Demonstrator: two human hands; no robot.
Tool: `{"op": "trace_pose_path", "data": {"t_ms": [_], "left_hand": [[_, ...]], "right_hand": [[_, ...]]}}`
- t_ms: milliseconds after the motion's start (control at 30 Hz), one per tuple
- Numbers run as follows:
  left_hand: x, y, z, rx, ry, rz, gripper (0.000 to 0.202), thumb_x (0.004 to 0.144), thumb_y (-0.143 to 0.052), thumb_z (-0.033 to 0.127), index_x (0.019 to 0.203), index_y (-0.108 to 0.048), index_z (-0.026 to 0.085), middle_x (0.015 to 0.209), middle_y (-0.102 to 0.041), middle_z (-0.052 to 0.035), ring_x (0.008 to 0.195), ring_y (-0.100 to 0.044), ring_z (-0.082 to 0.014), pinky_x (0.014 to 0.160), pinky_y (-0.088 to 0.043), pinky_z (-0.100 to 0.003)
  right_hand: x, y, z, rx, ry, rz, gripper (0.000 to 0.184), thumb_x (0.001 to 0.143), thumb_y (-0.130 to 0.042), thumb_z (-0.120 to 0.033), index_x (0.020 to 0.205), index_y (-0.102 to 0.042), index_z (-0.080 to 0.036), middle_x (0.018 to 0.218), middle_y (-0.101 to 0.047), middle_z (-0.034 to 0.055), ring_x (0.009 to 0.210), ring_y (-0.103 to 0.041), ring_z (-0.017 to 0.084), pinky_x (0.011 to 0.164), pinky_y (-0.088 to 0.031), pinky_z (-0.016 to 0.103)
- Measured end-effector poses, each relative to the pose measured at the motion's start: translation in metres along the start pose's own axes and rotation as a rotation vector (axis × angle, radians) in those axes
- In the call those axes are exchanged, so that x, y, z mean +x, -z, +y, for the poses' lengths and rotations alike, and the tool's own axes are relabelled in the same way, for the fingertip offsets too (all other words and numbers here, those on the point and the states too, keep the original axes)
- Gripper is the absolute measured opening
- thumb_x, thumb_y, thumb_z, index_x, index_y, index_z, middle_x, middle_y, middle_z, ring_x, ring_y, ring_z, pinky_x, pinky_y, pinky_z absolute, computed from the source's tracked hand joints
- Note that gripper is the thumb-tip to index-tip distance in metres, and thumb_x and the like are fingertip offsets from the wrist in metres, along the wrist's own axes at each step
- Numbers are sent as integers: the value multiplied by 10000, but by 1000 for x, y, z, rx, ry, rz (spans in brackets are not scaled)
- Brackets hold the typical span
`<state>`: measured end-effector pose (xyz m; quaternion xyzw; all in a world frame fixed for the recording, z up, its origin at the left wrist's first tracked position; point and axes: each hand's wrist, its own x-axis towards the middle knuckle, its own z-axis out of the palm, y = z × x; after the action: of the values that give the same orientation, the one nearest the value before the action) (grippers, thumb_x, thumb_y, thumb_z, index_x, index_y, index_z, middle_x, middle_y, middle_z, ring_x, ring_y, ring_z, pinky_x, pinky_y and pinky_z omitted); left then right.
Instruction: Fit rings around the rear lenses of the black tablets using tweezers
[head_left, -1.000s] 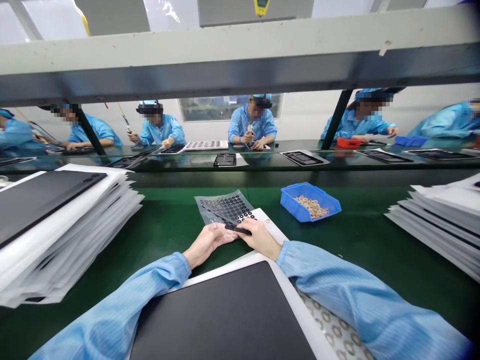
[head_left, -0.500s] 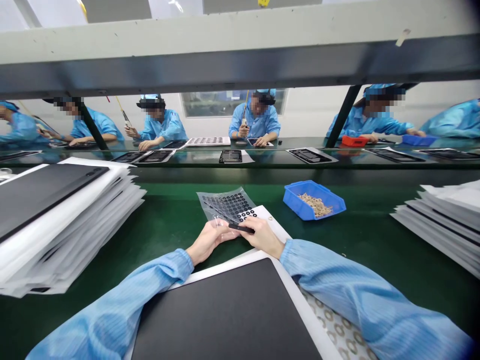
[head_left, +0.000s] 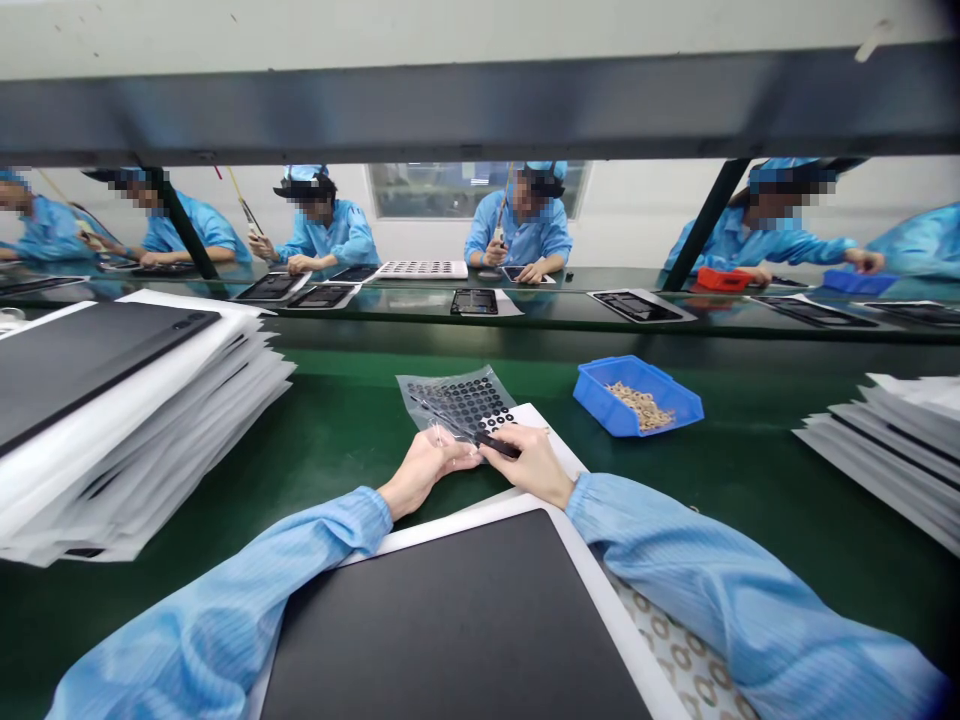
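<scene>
My left hand (head_left: 424, 470) pinches the near edge of a clear plastic sheet (head_left: 457, 400) covered with small black rings, which lies on the green table. My right hand (head_left: 534, 462) grips black tweezers (head_left: 496, 444) whose tips point left at that sheet's near edge. Both hands meet just beyond a dark flat panel (head_left: 457, 620) on a white foam sheet, which lies under my forearms in blue sleeves. A white sheet with black rings (head_left: 525, 420) lies under my right hand.
A blue bin (head_left: 637, 395) of small tan rings sits right of the hands. Stacks of panels in white foam stand at left (head_left: 112, 420) and right (head_left: 892, 450). Several people in blue coats work at the far bench (head_left: 525, 310).
The view has tilted down a little, so everything sits slightly higher or shifted in the frame. My hands stay together at the ring sheet's near edge with little movement.
</scene>
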<state>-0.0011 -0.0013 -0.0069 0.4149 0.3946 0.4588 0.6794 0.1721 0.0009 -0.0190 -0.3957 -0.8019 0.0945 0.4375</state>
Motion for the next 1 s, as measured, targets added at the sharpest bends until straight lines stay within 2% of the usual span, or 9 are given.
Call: {"op": "trace_pose_path", "data": {"t_ms": [233,467,633,800,1000], "left_hand": [[-1,0,1,2,-15,0,233,776,-632,-20,627,-506,108,663,-625,41,708,-659,-116,759,-555,-311],[-3,0,0,16,-33,-26,266,758,-608,-56,625,-465,125,670,-652,32,709,-674,-126,769,-550,-317],[-5,0,1,27,-62,-56,305,739,-630,-31,611,-417,146,666,-661,26,686,-670,-127,762,-544,-315],[-2,1,-2,35,-94,-78,291,708,-654,-23,625,-432,145,662,-652,35,661,-653,-118,745,-542,-310],[0,3,-4,23,-104,-100,335,669,-720,58,615,-404,159,669,-667,13,691,-669,-143,770,-544,-341]], "right_hand": [[0,-4,4,27,37,-4,131,783,-600,-180,658,-636,-158,624,-645,42,573,-588,152,559,-452,251],[0,-5,4,33,-4,-42,117,753,-590,-156,636,-599,-156,610,-623,29,562,-560,141,547,-419,238],[0,-7,4,39,-79,-68,113,704,-579,-139,595,-559,-158,583,-574,4,550,-506,121,533,-371,223],[1,-6,2,73,-183,-110,166,702,-575,-189,547,-524,-157,534,-506,-22,532,-449,104,513,-326,212],[5,-1,-1,180,-331,-182,158,737,-522,-220,643,-615,-134,571,-566,-3,558,-511,120,540,-382,215]]}}
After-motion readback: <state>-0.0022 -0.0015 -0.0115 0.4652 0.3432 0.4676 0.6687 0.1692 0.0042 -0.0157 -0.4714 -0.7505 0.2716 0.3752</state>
